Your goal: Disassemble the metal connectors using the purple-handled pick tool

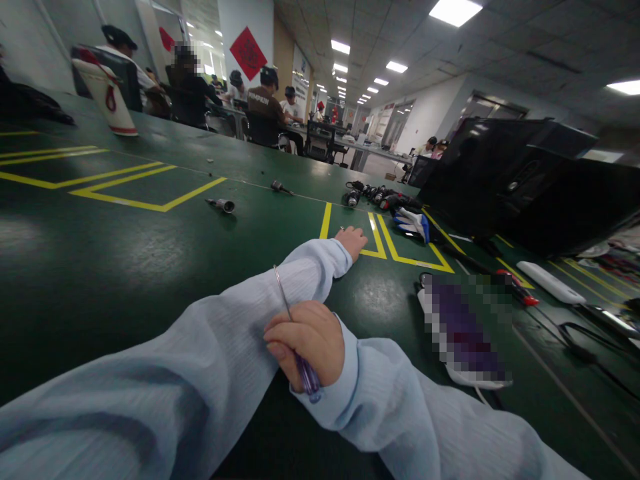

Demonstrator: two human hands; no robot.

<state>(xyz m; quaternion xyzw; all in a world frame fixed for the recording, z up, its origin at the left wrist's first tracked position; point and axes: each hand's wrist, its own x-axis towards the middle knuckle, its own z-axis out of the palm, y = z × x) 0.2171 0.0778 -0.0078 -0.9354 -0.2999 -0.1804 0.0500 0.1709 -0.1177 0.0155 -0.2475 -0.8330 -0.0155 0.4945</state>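
Note:
My right hand (313,340) is closed around the clear purple handle of a screwdriver (309,379). Its thin metal shaft points up and away, in front of my left sleeve. Farther out, my left hand (353,241) rests on the green tabletop inside a yellow-taped outline (327,217). Its fingers are curled, and a tiny metallic bit shows at the fingertips; I cannot make out what it is. Left of that hand lie two dark metal cylindrical parts, the nearer one (223,205) and a farther one (281,188).
Beyond my left hand lie a pile of cylindrical parts (373,193) and a white-and-blue glove (413,223). At right are a blurred-screen device (465,333), a red-and-black tool (517,287), a white bar (550,283) and black cases (520,180). A cup (107,97) stands far left; people sit beyond.

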